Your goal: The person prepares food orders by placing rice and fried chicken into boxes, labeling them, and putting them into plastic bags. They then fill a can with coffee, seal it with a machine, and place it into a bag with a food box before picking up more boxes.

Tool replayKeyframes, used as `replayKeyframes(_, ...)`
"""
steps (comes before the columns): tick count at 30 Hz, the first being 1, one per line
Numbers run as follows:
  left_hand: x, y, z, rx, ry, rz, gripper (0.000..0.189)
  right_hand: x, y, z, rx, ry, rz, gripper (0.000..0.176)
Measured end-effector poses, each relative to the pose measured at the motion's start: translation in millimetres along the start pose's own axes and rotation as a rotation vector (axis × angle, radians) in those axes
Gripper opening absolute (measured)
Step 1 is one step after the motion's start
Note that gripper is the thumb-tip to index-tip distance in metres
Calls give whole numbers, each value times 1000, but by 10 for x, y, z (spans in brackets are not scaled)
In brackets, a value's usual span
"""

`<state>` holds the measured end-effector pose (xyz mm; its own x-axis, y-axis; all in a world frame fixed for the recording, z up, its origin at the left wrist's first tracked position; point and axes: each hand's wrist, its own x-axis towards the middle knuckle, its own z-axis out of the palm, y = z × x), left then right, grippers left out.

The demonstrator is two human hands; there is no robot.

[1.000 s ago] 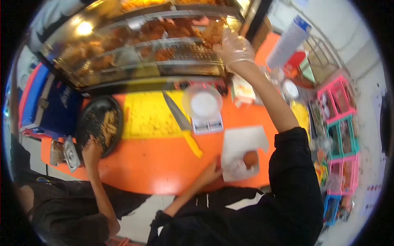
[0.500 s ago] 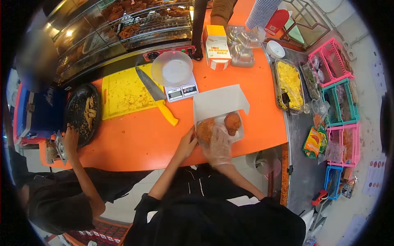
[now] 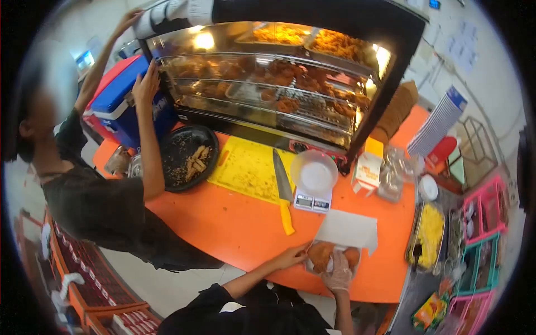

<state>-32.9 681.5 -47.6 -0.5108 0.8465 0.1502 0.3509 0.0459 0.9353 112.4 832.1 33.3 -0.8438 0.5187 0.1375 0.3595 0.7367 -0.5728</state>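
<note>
An open white takeaway box [image 3: 347,230] with its lid folded back sits near the table's front edge. Inside lie a large piece of fried chicken [image 3: 320,255] on the left and a smaller fried piece [image 3: 352,257] on the right. My bare left hand [image 3: 295,255] grips the box's left side. My right hand [image 3: 338,276], in a clear plastic glove, reaches into the box with its fingers against the larger piece; the fingertips are partly hidden. Behind the box are a yellow-handled knife [image 3: 285,195] and a kitchen scale [image 3: 312,202] bearing a clear round bowl [image 3: 314,172].
A lit food warmer [image 3: 268,84] stands at the back. A yellow cutting board [image 3: 245,167] and a black pan [image 3: 190,131] are left. A printed carton [image 3: 367,174], stacked cups [image 3: 438,123] and a tray of yellow food [image 3: 430,237] are right. A co-worker [image 3: 100,195] stands left.
My view has tilted up and left, showing more of the warmer. The co-worker's hand has left the pan; both their hands are now raised near the cooler and warmer. My hands stay at the box.
</note>
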Motion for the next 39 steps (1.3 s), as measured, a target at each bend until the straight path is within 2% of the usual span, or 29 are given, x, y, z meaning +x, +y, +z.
replayKeyframes(2, -24, -31, 33, -253, -124, -171, 63, 81, 65, -68, -195, -244, -124, 72)
replayKeyframes(3, -24, -46, 40, -250, -114, -158, 63, 123, 91, -58, -235, -250, -117, 78)
replayKeyframes(4, -23, 3, 30, -230, -114, -200, 65, 125, 37, -71, -242, -242, -127, 78)
replayKeyframes(5, -6, 48, 14, -211, -117, -242, 68, 128, -62, -81, -284, -247, -51, 74)
replayKeyframes(7, 16, 128, 17, -155, -62, -172, 69, 120, -7, 31, -332, -229, 9, 70)
replayKeyframes(9, 43, 80, 54, -72, -10, -43, 68, 28, 215, 290, -547, -261, 47, 68)
replayKeyframes(12, 55, 130, -2, -24, 20, 54, 58, 77, -208, -68, -395, -338, 135, 58)
replayKeyframes(13, 73, 158, -106, -19, 26, 64, 58, 68, -304, -126, -397, -328, 127, 58)
replayKeyframes(15, 93, 258, -457, -342, -18, -297, 37, 46, -434, -141, -106, 22, -8, 54)
replayKeyframes(16, 178, 357, -685, -280, 171, -259, 26, 26, -414, -14, -109, 29, -13, 54)
replayKeyframes(17, 295, 520, -981, -219, 355, -225, 25, -39, -365, 161, -291, -64, -92, 53)
replayKeyframes(18, 464, 824, -1408, 31, 449, -339, 27, -109, -334, 264, -470, -162, -166, 52)
replayKeyframes(19, 655, 827, -1737, 22, 686, -215, 24, -140, -335, 280, -467, -161, -159, 52)
replayKeyframes(20, 840, 1004, -2134, 104, 909, 148, 19, -119, -332, 254, -441, -175, -150, 51)
replayKeyframes(21, 988, 1394, -2541, 91, 987, 255, 18, -85, -341, 230, -413, -186, -141, 50)
replayKeyframes(22, 1177, 1510, -2984, 5, 986, 436, 16, -89, -383, 196, -411, -182, -132, 50)
replayKeyframes(23, 1264, 1976, -3302, -14, 1009, 445, 17, -85, -439, 131, -411, -116, -210, 45)
replayKeyframes(24, 1494, 2154, -3669, 140, 1090, 655, 18, -71, -481, 57, -415, -45, -290, 41)
replayKeyframes(25, 1689, 2412, -3905, 110, 1224, 531, 20, -106, -527, -31, -420, -35, -280, 41)
replayKeyframes(26, 1923, 2620, -4159, 100, 1313, 572, 29, -158, -590, -112, -265, -29, -296, 40)
replayKeyframes(27, 2171, 2759, -4508, 61, 1204, 672, 48, -181, -633, -146, -107, -18, -311, 40)
replayKeyframes(28, 2405, 2855, -4843, 17, 1121, 528, 65, -201, -618, -148, -105, -2, -299, 40)
replayKeyframes(29, 2530, 3054, -4961, -89, 970, 510, 75, -268, -549, -159, -138, -50, -314, 37)
replayKeyframes(30, 2628, 3218, -5027, -100, 940, 454, 76, -363, -460, -173, -172, -101, -328, 33)
replayKeyframes(31, 2720, 3307, -5025, -57, 902, 483, 72, -432, -287, -93, -176, -97, -309, 33)
replayKeyframes(33, 2802, 3349, -4918, -26, 858, 510, 68, -463, 191, 197, -391, -74, -402, 28)
replayKeyframes(35, 2778, 3325, -4729, 162, 667, 613, 53, -504, 268, 217, -448, -42, -378, 23)
replayKeyframes(36, 2779, 3264, -4536, 192, 671, 747, 41, -458, 304, 264, -500, 1, -365, 18)
replayKeyframes(39, 2524, 3219, -3700, 156, 589, 713, 48, -372, 554, 288, -462, 134, -317, 14)
